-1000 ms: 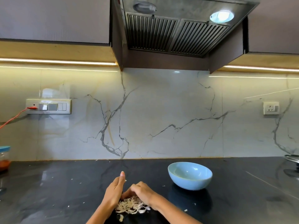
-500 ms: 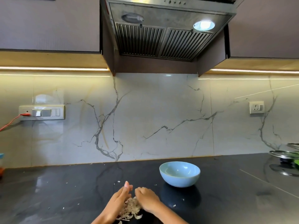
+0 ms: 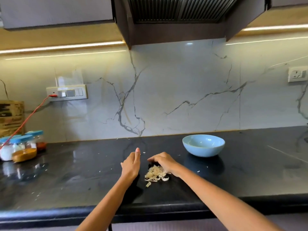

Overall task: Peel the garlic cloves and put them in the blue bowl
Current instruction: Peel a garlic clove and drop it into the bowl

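Observation:
A small pile of papery garlic skins [image 3: 155,174] lies on the black counter [image 3: 83,172]. My right hand [image 3: 164,161] rests palm down at the pile's far right side, its fingers bent over the skins; I see nothing gripped in it. To the left of the pile, my left hand [image 3: 131,164] stands on its edge with straight fingers pointing away, a gap between it and the skins. The blue bowl [image 3: 203,145] sits to the right, behind my right hand. The part of its inside that shows is bare. No whole clove is visible.
Several blue-lidded spice jars [image 3: 25,147] stand at the far left, with a red cable [image 3: 30,115] running over them to a switch panel [image 3: 66,92]. A brown paper bag [image 3: 10,117] leans behind them. Skin flakes dot the counter. Its front edge [image 3: 150,212] is near.
My hands were together around the skin pile; the left hand has drawn away to the left. The view has tilted down and left, and the jars now show.

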